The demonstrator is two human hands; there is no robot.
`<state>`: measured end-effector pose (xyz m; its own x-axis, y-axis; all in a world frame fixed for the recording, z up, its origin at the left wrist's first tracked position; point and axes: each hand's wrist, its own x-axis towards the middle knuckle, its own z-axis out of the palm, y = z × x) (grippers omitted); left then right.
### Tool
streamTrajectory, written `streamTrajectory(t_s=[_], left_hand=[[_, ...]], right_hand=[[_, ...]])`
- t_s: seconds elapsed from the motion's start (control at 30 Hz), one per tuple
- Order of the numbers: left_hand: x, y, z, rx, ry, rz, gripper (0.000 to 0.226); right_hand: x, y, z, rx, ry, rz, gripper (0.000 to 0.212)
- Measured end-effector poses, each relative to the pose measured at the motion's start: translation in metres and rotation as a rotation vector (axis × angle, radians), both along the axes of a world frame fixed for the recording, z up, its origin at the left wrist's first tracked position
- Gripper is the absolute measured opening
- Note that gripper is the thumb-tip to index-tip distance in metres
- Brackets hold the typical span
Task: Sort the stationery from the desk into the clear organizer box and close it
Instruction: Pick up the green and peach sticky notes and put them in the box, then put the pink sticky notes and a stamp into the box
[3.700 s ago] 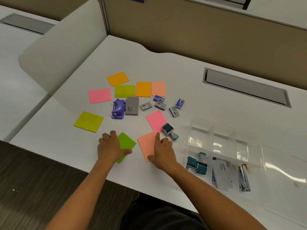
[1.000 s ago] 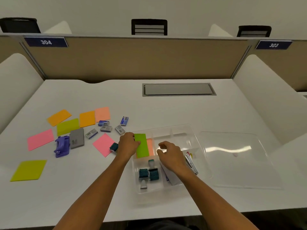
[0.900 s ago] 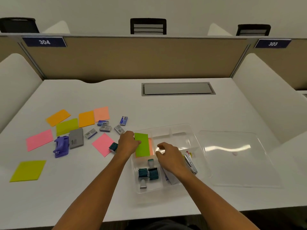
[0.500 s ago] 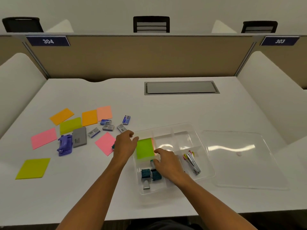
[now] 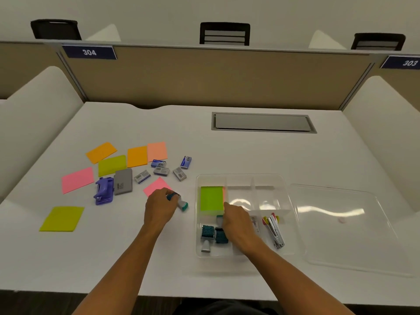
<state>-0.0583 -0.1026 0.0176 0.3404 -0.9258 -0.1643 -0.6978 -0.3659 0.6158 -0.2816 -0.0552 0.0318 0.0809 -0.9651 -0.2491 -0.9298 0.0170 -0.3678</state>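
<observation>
L hand [image 5: 159,208] palm-down on the white desk [image 5: 227,151], fingers curled over the top of a small teal-and-white stamp [image 5: 180,201] – looks like a pinch, but the contact is partly hidden so can't confirm a grip. Under/behind its knuckles: pink sticky note [image 5: 156,185].

R hand [image 5: 237,226] inside the clear plastic organizer box [image 5: 293,214], fingers bent loosely, tips down at the near edge of a green sticky pad [image 5: 211,198] w/ an orange pad edge showing beside it. Not holding anything.

Just L of R wrist: two more teal stamps [image 5: 213,234]. R of it: small white stapler w/ coloured bits [image 5: 275,230]. Further R: clear lid [image 5: 345,226] flat on desk, touching the box.

Beyond L hand: small staple boxes [image 5: 161,170], grey pad [image 5: 123,181], purple hole punch [image 5: 104,190], scattered orange/green/pink notes, yellow-green note [image 5: 62,218] farthest L.
</observation>
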Motion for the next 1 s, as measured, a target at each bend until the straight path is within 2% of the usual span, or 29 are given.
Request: streamTrajectory(t_s=[0.2, 0.43, 0.6, 0.7, 0.8, 0.9, 1.0], left_hand=[[0.008, 0.003, 0.000, 0.049, -0.050, -0.001, 0.038], [0.013, 0.001, -0.007, 0.055, -0.059, -0.001, 0.038], [0.023, 0.000, -0.016, 0.064, -0.117, -0.071, 0.046], [0.031, 0.002, -0.023, 0.151, -0.225, -0.170, 0.056], [0.039, 0.005, -0.029, 0.272, -0.321, -0.266, 0.066], [0.043, 0.011, -0.035, 0.334, -0.426, -0.335, 0.070], [0.049, 0.021, -0.042, 0.265, -0.438, -0.285, 0.064]], right_hand=[[0.002, -0.008, -0.003, -0.008, -0.025, -0.017, 0.029], [0.002, -0.020, 0.015, 0.064, -0.013, -0.010, 0.041], [0.023, -0.030, 0.037, -0.070, -0.058, 0.001, 0.050], [0.047, -0.033, 0.040, -0.159, -0.153, 0.110, 0.051], [0.074, -0.031, 0.033, -0.154, -0.188, 0.280, 0.051], [0.095, -0.025, 0.015, -0.157, -0.081, 0.463, 0.049], [0.106, -0.021, -0.001, -0.166, 0.014, 0.542, 0.058]])
